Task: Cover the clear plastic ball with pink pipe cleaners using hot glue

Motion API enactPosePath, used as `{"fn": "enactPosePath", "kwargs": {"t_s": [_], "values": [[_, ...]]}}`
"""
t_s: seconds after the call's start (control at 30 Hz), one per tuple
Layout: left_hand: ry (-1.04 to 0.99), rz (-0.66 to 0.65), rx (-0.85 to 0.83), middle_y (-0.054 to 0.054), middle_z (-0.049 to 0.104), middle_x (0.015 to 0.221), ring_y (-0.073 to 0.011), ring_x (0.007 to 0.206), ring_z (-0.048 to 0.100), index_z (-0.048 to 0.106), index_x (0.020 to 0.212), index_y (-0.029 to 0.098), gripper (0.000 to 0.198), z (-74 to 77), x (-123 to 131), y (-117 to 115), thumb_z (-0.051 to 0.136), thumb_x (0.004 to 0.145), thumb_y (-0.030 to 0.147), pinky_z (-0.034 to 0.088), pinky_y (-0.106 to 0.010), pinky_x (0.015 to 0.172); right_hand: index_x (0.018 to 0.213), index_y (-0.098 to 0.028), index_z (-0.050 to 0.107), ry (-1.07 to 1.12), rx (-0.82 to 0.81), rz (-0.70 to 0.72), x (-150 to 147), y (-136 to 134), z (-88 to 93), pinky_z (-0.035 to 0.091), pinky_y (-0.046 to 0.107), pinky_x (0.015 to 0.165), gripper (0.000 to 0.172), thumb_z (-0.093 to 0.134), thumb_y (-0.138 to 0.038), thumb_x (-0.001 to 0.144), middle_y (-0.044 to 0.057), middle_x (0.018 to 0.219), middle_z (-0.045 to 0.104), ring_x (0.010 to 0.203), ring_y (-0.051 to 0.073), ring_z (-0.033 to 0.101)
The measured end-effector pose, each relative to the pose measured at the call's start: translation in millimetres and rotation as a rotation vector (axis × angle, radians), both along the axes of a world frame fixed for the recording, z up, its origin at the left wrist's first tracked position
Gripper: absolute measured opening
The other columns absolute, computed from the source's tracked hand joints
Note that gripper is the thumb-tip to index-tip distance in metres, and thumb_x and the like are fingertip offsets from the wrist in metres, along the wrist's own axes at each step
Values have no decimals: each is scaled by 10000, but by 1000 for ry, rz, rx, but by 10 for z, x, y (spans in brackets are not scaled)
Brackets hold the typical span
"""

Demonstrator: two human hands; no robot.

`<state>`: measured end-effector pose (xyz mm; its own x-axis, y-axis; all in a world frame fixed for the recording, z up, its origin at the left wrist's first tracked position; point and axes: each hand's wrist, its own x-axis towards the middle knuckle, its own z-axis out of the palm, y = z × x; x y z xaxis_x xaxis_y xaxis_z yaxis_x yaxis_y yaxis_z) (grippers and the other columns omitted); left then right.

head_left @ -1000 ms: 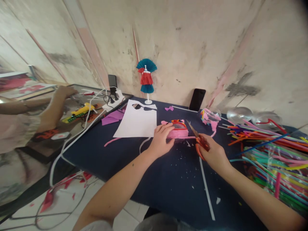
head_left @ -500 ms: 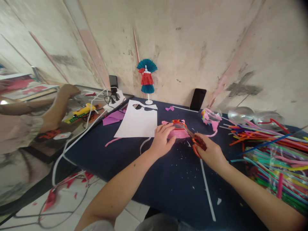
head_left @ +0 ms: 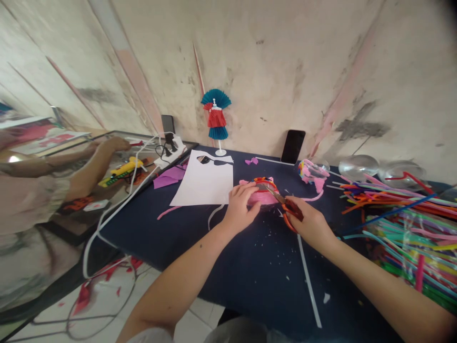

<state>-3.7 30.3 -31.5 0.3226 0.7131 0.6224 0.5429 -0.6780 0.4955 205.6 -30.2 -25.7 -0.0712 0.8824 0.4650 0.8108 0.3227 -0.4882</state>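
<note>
My left hand (head_left: 241,205) grips the left side of a pink pipe-cleaner craft (head_left: 264,198) with a red, multicoloured rim; part of it is hidden behind my fingers. In my right hand (head_left: 313,223) is a pair of scissors (head_left: 292,209) with orange handles, its blades pointing at the rim. Whether the tips touch the rim I cannot tell. A similar pink craft (head_left: 312,172) with a coloured edge and a pink tail lies farther right. Between my forearms a thin white strip (head_left: 309,283) and small white scraps lie on the dark cloth.
White paper (head_left: 205,183) with sunglasses (head_left: 204,160) lies left of my hands. A small red and teal paper dress (head_left: 216,116) on a stand and a phone (head_left: 293,146) are by the wall. Pipe cleaners (head_left: 410,238) crowd the right. At left, another person's hand (head_left: 119,144) works beside a cable (head_left: 107,216).
The scissors and my right hand have shifted slightly left along the rim. My left hand keeps its hold. At left, the other person's hand has moved right.
</note>
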Motion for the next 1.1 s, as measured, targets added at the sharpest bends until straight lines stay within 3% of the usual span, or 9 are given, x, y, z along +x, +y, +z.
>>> {"fn": "enactPosePath", "kwargs": {"t_s": [0.17,0.53,1.1], "values": [[-3,5,-12,-82,594,1211,-254,1167,493,547,1099,201,311,15,6,-9,551,788,207,368,-471,990,1143,-219,570,-30,25,41,71,-46,-13,539,353,829,363,492,-217,788,64,1040,678,927,205,661],[-11,0,21,-80,598,1206,-244,1146,501,546,1096,194,298,-17,1,13,549,801,236,374,-459,988,1203,-190,528,-379,129,128,323,-153,-191,528,363,893,360,430,-158,858,101,1112,638,1048,204,610],[-10,-10,21,-75,600,1211,-243,1148,505,542,1109,203,306,-19,-16,17,557,805,237,368,-459,1001,1204,-193,518,-405,205,123,316,-121,-222,559,337,831,364,442,-162,849,89,1090,647,1012,202,624]]}}
